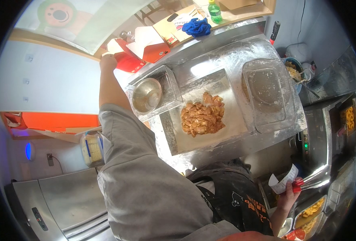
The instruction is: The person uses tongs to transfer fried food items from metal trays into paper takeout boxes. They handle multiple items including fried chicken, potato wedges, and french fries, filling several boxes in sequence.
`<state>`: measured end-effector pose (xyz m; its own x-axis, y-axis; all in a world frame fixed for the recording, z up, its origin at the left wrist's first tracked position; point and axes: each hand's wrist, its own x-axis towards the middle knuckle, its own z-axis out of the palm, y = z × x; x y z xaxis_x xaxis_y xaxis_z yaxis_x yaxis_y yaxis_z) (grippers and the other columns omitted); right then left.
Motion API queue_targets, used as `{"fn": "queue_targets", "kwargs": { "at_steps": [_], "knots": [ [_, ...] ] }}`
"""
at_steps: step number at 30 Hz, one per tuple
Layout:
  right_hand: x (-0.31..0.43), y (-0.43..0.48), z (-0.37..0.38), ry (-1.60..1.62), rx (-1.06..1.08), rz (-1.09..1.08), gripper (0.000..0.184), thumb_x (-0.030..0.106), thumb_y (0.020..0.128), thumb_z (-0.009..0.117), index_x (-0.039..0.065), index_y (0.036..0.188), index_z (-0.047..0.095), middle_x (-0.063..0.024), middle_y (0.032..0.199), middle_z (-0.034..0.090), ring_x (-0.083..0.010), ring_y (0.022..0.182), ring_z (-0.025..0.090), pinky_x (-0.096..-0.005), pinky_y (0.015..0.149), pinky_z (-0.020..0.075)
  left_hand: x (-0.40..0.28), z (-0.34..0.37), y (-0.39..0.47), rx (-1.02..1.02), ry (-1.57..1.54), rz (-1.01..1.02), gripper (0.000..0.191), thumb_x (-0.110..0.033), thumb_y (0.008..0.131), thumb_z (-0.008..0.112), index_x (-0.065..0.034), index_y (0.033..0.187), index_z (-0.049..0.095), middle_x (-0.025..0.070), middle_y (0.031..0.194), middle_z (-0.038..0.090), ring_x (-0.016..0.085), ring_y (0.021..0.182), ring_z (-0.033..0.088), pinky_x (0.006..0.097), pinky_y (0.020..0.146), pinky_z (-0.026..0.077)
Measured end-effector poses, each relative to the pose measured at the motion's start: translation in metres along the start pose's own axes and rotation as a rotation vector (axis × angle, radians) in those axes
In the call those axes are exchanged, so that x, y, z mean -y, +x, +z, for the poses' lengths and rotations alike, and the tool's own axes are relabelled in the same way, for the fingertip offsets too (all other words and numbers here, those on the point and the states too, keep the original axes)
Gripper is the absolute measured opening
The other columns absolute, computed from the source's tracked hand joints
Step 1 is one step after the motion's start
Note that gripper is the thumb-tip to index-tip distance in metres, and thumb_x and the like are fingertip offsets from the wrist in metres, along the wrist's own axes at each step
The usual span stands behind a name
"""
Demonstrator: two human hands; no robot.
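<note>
At the far left end of the counter, my left hand point(108, 62) has its fingers curled at the pale flap of a red takeaway carton point(129, 61). A second open carton point(150, 45) stands beside it. My right hand point(287, 199), low on the right, grips a curled paper slip point(286, 180) bearing print, together with red-handled metal tongs point(315, 179). Before me, a heap of raw marinated meat pieces point(202, 116) lies in a floured metal tray point(235, 120). Left of the tray, a steel bowl point(147, 95) rests in a wire basket point(169, 82).
A clear plastic tub point(274, 120) sits right of the tray. A blue cloth point(197, 27) and a green bottle point(215, 12) occupy the back ledge. Fryer equipment point(319, 132) and trays of golden fried food point(312, 209) are at right; a steel refrigerator point(72, 195) stands lower left.
</note>
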<state>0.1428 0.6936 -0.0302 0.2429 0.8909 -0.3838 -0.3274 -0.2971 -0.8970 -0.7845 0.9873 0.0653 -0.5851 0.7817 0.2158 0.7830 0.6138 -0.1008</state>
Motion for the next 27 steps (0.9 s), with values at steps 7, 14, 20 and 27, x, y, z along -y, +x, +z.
{"fn": "queue_targets", "kwargs": {
  "at_steps": [7, 14, 20, 27],
  "knots": [
    [0.0, 0.001, -0.002, -0.01, 0.017, -0.002, 0.041, 0.009, 0.094, 0.079, 0.013, 0.126, 0.053, -0.007, 0.12, 0.061, -0.0231, 0.116, 0.06, -0.0395, 0.108, 0.0436, 0.01, 0.006, -0.025, -0.175, -0.143, 0.017, 0.03, -0.022, 0.105, 0.057, -0.003, 0.112, 0.079, 0.0223, 0.111, 0.078, 0.044, 0.107, 0.072, 0.0504, 0.094, 0.057],
    [0.003, 0.005, 0.001, 0.021, 0.039, 0.0, 0.043, 0.009, 0.093, 0.079, 0.013, 0.127, 0.053, -0.0077, 0.122, 0.061, -0.0242, 0.118, 0.06, -0.0408, 0.108, 0.0445, 0.031, -0.007, -0.018, 0.03, -0.142, 0.078, 0.029, -0.025, 0.103, 0.063, -0.0014, 0.11, 0.079, 0.025, 0.107, 0.078, 0.039, 0.105, 0.075, 0.0466, 0.092, 0.058],
    [-0.008, 0.009, 0.004, 0.091, -0.002, 0.083, 0.042, 0.006, 0.093, 0.077, 0.013, 0.126, 0.053, -0.0073, 0.122, 0.061, -0.0238, 0.118, 0.06, -0.0401, 0.109, 0.0451, 0.022, -0.018, 0.0, 0.364, -0.593, -0.449, 0.016, -0.017, 0.099, 0.067, -0.0067, 0.095, 0.079, 0.01, 0.097, 0.08, 0.02, 0.08, 0.076, 0.0339, 0.065, 0.059],
    [-0.011, 0.013, 0.013, 0.025, -0.003, 0.06, 0.042, 0.008, 0.092, 0.079, 0.013, 0.126, 0.054, -0.0073, 0.122, 0.062, -0.0235, 0.118, 0.062, -0.0398, 0.108, 0.046, 0.023, -0.003, 0.009, 0.438, -0.179, -0.282, 0.019, -0.014, 0.095, 0.064, -0.0058, 0.088, 0.079, 0.0148, 0.092, 0.079, 0.023, 0.075, 0.076, 0.0362, 0.062, 0.057]
  ]
}}
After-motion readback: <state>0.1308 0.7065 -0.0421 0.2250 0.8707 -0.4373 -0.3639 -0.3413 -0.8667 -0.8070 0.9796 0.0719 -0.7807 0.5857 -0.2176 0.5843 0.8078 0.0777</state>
